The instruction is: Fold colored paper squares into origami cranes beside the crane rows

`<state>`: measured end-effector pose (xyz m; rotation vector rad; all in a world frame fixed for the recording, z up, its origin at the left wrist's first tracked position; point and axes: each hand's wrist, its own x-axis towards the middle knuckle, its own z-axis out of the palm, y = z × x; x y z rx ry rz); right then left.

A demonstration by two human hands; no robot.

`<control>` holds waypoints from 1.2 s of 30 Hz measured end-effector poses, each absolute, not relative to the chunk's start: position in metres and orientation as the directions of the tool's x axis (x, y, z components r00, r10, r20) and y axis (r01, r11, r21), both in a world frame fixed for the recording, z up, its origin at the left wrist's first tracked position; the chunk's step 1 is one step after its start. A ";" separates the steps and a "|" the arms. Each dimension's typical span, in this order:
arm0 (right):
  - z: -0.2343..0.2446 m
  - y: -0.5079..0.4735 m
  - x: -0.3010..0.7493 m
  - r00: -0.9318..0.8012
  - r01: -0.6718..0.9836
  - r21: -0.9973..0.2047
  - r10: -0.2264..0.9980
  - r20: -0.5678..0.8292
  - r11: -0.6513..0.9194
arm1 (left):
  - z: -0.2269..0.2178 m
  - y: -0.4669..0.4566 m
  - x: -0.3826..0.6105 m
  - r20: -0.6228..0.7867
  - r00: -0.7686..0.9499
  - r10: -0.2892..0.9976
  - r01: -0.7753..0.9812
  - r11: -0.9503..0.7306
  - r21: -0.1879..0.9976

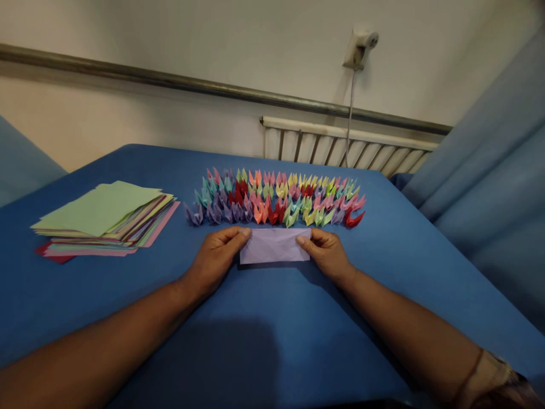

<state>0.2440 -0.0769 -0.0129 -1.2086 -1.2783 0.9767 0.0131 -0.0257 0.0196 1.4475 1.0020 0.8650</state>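
Paper strip [275, 246], lilac, ends pinched by left hand [216, 257] and right hand [327, 254], origami cranes [276, 199] behind

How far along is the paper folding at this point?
Done: rows of folded paper figures stand on the table. In hand: left hand and right hand hold a lilac sheet, folded to a strip, by its ends. Remaining: a stack of flat sheets lies off to the left.

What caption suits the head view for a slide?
Left hand and right hand hold a folded lilac paper before coloured origami figures.
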 end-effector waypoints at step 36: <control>-0.014 -0.100 0.220 -0.535 0.802 -0.288 0.844 0.041 0.523 | -0.003 -0.064 0.032 -0.031 0.787 0.617 0.608 -0.765 0.215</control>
